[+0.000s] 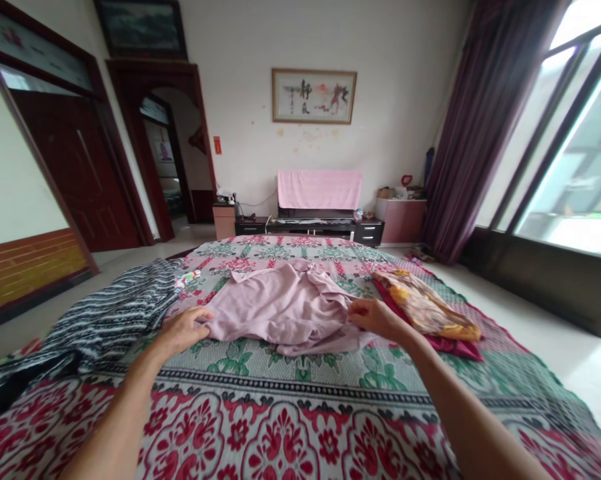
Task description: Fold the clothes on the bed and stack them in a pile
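Shirt [280, 303] lies spread on the blanket [290, 433], right in front of the person. Left hand [183, 330] pinches its left edge between thumb and fingers; right hand [377, 317] grips the right side, fingers curled in. Opposite holds presumably pull the cloth flat between them. Striped garment [115, 307] sits loose on the left, folded clothes [430, 307] on the right, probably so the shirt gets the middle. Shirt's underside hidden; rumpled far end might be the collar, can't be sure.
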Demonstrator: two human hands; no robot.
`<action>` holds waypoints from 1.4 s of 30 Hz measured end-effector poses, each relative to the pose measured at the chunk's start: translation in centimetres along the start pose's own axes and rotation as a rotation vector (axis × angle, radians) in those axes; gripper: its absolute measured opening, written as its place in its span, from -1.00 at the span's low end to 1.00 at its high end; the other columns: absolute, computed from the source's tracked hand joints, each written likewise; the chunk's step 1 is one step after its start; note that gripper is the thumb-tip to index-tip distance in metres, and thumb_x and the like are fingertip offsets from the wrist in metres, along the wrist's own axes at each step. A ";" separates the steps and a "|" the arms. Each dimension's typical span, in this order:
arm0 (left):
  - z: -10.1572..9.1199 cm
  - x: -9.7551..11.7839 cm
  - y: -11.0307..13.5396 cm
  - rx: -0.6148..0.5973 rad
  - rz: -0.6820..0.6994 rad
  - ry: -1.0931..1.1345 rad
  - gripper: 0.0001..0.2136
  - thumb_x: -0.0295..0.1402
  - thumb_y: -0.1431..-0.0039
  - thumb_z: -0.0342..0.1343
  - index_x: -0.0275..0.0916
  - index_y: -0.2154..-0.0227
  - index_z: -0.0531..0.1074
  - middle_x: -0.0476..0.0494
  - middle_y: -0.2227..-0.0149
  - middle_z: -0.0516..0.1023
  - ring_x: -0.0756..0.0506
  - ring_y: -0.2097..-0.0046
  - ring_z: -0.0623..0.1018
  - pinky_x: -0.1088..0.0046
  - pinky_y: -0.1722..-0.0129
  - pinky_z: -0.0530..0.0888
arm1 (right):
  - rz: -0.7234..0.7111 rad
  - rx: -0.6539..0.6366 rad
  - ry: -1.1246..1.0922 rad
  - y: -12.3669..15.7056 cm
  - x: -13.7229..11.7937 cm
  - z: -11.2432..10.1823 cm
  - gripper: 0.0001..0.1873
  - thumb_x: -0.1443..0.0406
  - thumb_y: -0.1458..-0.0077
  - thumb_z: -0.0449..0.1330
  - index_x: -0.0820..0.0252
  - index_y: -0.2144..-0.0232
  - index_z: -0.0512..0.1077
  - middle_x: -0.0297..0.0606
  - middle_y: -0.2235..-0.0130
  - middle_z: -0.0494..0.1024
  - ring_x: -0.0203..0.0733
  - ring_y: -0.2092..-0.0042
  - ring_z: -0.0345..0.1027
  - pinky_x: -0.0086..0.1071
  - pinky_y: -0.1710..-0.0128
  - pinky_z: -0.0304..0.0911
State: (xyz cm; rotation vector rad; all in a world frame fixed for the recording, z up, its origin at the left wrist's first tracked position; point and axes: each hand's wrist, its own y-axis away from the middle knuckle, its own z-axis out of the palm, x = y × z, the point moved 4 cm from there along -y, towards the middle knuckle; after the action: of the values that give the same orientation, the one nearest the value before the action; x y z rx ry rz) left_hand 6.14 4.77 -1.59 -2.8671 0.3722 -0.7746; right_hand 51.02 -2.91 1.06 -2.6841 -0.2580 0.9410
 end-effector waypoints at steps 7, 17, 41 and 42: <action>1.3 -0.1 0.1 -0.089 0.077 -0.013 -0.80 -0.29 0.18 0.05 -0.21 0.47 0.50 -0.15 0.16 0.52 -0.17 0.10 0.49 0.39 0.10 0.38 | -0.131 -0.430 0.169 1.2 -4.0 2.0 -0.68 0.27 0.18 0.26 0.12 0.27 0.51 -0.26 0.27 0.54 -0.19 0.26 0.36 -0.38 0.28 0.25; -1.2 -1.9 -0.9 0.299 -0.176 0.287 -0.62 -0.10 0.00 -0.03 -0.21 0.21 0.47 -0.05 0.34 0.57 -0.09 0.31 0.50 0.50 0.33 0.38 | -0.057 -0.238 0.286 0.2 -1.3 2.5 -0.79 0.40 0.09 0.06 0.19 0.48 0.51 -0.24 0.44 0.52 -0.21 0.38 0.32 -0.40 0.37 0.14; -0.2 -2.6 0.2 0.051 -0.163 0.001 -0.51 -0.27 0.19 0.09 -0.17 0.09 0.48 -0.02 0.29 0.60 -0.10 0.29 0.54 0.53 0.34 0.39 | -0.174 -0.215 0.255 0.8 -4.2 3.4 -0.68 0.16 0.04 0.18 0.13 0.20 0.46 -0.23 0.16 0.50 -0.16 0.15 0.35 -0.31 0.12 0.21; -0.3 -2.7 0.3 0.056 -0.181 -0.013 -0.52 -0.26 0.18 0.09 -0.19 0.10 0.49 -0.03 0.30 0.60 -0.10 0.29 0.54 0.52 0.34 0.39 | -0.164 -0.217 0.278 1.0 -4.5 4.1 -0.61 0.10 0.05 0.20 0.14 0.17 0.45 -0.19 0.13 0.48 -0.12 0.12 0.33 -0.28 0.10 0.20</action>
State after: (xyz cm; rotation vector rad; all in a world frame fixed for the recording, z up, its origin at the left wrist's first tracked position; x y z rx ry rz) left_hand 3.64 5.25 -2.67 -2.8797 0.0877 -0.7812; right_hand 45.05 -4.21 0.28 -2.8913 -0.5359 0.5102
